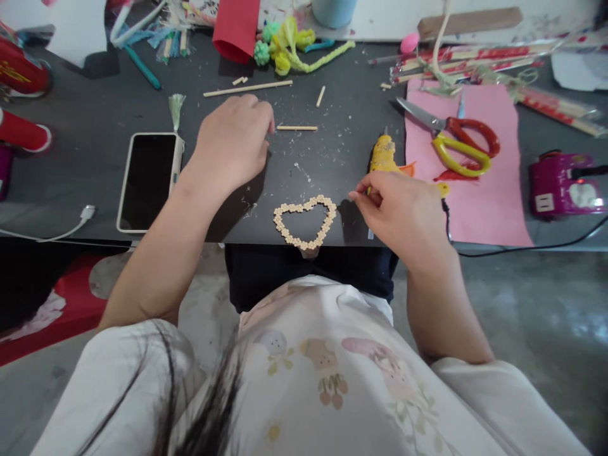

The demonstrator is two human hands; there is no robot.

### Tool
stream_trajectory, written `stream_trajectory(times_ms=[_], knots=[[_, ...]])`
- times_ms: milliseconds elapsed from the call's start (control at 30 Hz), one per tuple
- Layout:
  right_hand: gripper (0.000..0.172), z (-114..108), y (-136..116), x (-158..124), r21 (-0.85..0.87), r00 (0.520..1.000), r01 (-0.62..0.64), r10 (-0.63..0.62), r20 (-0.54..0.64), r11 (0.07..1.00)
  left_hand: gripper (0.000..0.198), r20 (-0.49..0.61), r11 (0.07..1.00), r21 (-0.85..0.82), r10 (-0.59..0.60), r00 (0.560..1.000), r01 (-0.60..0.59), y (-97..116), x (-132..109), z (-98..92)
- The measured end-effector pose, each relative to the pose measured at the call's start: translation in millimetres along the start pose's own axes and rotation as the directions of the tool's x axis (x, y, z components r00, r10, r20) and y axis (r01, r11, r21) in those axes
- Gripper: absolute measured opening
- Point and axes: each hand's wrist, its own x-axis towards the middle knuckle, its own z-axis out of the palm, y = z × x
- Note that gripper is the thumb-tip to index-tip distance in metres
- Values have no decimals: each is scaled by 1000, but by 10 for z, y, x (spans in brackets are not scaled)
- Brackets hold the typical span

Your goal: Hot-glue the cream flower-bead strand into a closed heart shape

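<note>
A cream heart-shaped ring of small flower-like pieces [286, 238] lies at the table's front edge. My left hand [232, 142] is above the table, knuckles bent, thumb and forefinger apart, close to the left end of a short thin stick [297, 128]. A longer stick [247, 88] lies beyond it. To the right of the heart, my right hand [401, 212] is closed in a pinch; anything between its fingertips is too small to make out. Just behind that hand is a yellow glue gun [384, 154], partly covered by it.
Scissors [468, 145] rest on pink paper [489, 218] at the right, near a purple device [567, 183] with a black cable. A phone [148, 180] lies at the left. Yarn pieces [292, 47], red paper [236, 28] and wrapped sticks [475, 60] line the back.
</note>
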Motion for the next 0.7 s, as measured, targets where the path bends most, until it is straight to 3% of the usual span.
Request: stream_trajectory(times_ms=[133, 267, 433, 567, 700], knots=[[22, -3, 4, -85, -53, 997, 29, -25, 73, 998, 50, -204, 999, -11, -32, 978, 30, 19, -106, 78], [14, 16, -21, -174, -94, 985, 64, -48, 168, 993, 40, -210, 998, -46, 27, 977, -37, 134, -392, 63], [36, 41, -53, -281, -101, 988, 109, -97, 120, 989, 33, -279, 996, -77, 28, 960, -52, 295, -852, 67], [39, 76, -43, -385, -46, 987, 147, -143, 80, 988, 29, -287, 992, -120, 0, 958, -36, 408, -1141, 209], [35, 121, -26, -470, 16, 982, 175, -175, 73, 984, 23, -263, 956, -293, -79, 961, -2, 499, -1286, 418]])
